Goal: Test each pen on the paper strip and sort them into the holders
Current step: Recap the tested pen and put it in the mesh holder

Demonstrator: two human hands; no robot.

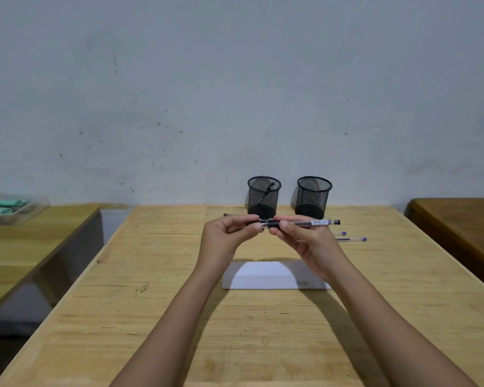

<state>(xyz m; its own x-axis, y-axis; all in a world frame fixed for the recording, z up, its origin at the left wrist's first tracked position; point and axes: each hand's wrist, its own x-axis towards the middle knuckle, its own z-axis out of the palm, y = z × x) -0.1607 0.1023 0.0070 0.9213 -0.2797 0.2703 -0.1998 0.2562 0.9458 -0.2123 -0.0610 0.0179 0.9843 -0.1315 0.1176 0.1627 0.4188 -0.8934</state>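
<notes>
- Right hand fingers are pinching the pen at its dark grip, barrel pointing right.
- Left hand fingers are closing on its cap end, above the paper strip.

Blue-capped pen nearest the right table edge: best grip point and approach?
Pinch the clear barrel of the blue-capped pen mid-length, coming from above. It lies flat and sideways on the table, with a second pen close behind, so a top-down pinch across the barrel seems cleanest.
</notes>
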